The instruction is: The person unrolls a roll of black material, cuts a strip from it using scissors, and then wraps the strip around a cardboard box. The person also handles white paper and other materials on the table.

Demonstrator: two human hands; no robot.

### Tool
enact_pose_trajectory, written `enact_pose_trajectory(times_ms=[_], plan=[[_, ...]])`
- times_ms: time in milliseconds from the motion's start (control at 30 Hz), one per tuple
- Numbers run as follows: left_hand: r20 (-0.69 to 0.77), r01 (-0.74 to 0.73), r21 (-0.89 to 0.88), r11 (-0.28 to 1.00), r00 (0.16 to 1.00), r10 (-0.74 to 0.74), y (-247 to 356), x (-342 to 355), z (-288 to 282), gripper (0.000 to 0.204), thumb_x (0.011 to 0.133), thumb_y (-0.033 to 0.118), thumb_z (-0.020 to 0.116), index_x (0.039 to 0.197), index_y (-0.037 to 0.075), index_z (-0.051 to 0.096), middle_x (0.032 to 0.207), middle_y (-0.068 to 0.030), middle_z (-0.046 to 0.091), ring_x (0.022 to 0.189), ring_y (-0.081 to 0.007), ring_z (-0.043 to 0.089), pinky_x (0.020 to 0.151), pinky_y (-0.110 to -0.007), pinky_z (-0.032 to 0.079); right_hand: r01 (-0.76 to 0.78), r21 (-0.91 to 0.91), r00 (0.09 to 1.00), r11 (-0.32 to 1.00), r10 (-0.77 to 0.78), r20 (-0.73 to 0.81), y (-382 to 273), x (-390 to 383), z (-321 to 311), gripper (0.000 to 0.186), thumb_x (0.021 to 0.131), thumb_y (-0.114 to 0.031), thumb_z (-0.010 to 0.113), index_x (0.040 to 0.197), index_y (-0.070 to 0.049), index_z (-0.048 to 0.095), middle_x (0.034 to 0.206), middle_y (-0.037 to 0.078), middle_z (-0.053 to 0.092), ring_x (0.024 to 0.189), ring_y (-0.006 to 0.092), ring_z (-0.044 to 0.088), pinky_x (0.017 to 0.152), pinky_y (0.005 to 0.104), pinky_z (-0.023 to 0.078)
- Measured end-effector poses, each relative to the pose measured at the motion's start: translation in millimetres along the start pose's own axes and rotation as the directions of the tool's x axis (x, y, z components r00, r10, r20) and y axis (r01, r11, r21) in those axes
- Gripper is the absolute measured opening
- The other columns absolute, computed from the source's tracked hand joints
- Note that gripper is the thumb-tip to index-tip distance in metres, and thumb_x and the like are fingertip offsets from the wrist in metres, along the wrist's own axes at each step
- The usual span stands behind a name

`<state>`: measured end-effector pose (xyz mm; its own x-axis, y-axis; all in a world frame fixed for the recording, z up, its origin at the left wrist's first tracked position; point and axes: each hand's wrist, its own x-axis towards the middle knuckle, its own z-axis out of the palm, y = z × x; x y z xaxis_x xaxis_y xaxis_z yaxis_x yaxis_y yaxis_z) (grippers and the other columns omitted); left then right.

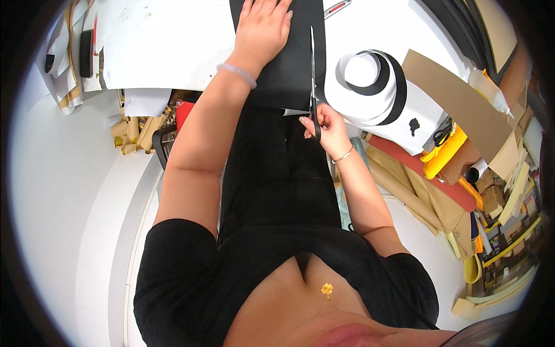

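A sheet of black material (277, 75) lies over the near edge of the white worktable (150, 40). My left hand (261, 29) rests on it near the top of the view, fingers extended and a little apart, some tips cut off by the frame. My right hand (326, 130) grips black-handled scissors (314, 110) at the table's near edge. The long blades point away from me, upright in the view, along the right side of the black sheet. A small white triangular piece (295, 113) shows just below the sheet's bottom edge.
Right of the sheet are coiled white and black strips (361, 92), a brown board (448, 113), a glue bottle (488, 92) and a utility knife (336, 8). Rolls of brown material (404, 196) and yellow items (445, 153) crowd the lower right. Scraps (136, 130) sit below the table's left side.
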<state>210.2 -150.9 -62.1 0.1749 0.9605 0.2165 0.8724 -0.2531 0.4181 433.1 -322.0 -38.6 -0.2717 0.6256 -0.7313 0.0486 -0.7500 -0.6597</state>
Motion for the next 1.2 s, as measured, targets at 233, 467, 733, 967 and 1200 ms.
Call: enact_pose_trajectory(times_ms=[233, 467, 733, 967, 1200], plan=[[0.036, 0.004, 0.001, 1.000, 0.999, -0.004, 5.6, -9.2, -2.0, 0.052, 0.095, 0.011, 0.056, 0.145, 0.002, 0.048, 0.152, -0.0210, 0.044, 0.142, -0.0363, 0.041, 0.120, -0.051, 0.027, 0.037, -0.064, 0.999, 0.997, -0.034, 0.036, -12.2, 12.8, 0.0, 0.035, 0.089, -0.014, 0.081, 0.078, -0.009, 0.049, 0.063, -0.002, 0.057, 0.057, 0.0050, 0.055, 0.055, 0.0215, 0.044], [0.071, 0.029, -0.024, 0.999, 0.997, -0.027, 5.6, -7.6, -4.3, 0.052, 0.095, 0.011, 0.055, 0.146, 0.002, 0.047, 0.153, -0.0212, 0.044, 0.143, -0.0368, 0.040, 0.120, -0.051, 0.027, 0.015, -0.140, 1.000, 0.990, -0.016, -0.004, -10.0, 11.9, 0.2, 0.036, 0.089, -0.017, 0.081, 0.078, -0.008, 0.048, 0.062, -0.002, 0.057, 0.057, 0.0049, 0.055, 0.053, 0.0218, 0.045], [0.054, 0.033, -0.073, 0.997, 0.998, -0.029, 2.2, -8.6, -3.4, 0.050, 0.095, 0.009, 0.053, 0.144, 0.000, 0.049, 0.152, -0.0223, 0.045, 0.142, -0.0382, 0.041, 0.120, -0.052, 0.027, -0.015, -0.034, 0.999, 0.999, 0.014, -0.036, -7.3, 11.3, 4.8, 0.037, 0.088, -0.015, 0.082, 0.078, -0.007, 0.047, 0.062, -0.002, 0.057, 0.055, 0.0053, 0.057, 0.053, 0.0225, 0.048], [0.129, 0.084, -0.121, 0.989, 0.989, -0.069, 10.4, -18.5, -11.3, 0.049, 0.096, 0.010, 0.050, 0.144, -0.002, 0.048, 0.152, -0.0220, 0.045, 0.142, -0.0384, 0.041, 0.120, -0.053, 0.026, -0.009, -0.016, 1.000, 1.000, 0.009, -0.012, -27.7, 23.0, 8.4, 0.036, 0.087, -0.018, 0.083, 0.082, -0.008, 0.049, 0.062, -0.003, 0.054, 0.057, 0.0057, 0.054, 0.057, 0.0223, 0.047], [0.051, 0.086, -0.098, 0.991, 0.995, -0.081, 6.5, -18.2, -8.5, 0.048, 0.095, 0.010, 0.050, 0.142, -0.001, 0.051, 0.150, -0.0193, 0.048, 0.137, -0.0356, 0.047, 0.115, -0.050, 0.031, -0.007, -0.064, 0.999, 0.998, 0.005, -0.042, -29.7, 22.1, 7.1, 0.036, 0.089, -0.017, 0.082, 0.079, -0.007, 0.048, 0.062, -0.004, 0.052, 0.056, 0.0052, 0.054, 0.055, 0.0219, 0.047]])
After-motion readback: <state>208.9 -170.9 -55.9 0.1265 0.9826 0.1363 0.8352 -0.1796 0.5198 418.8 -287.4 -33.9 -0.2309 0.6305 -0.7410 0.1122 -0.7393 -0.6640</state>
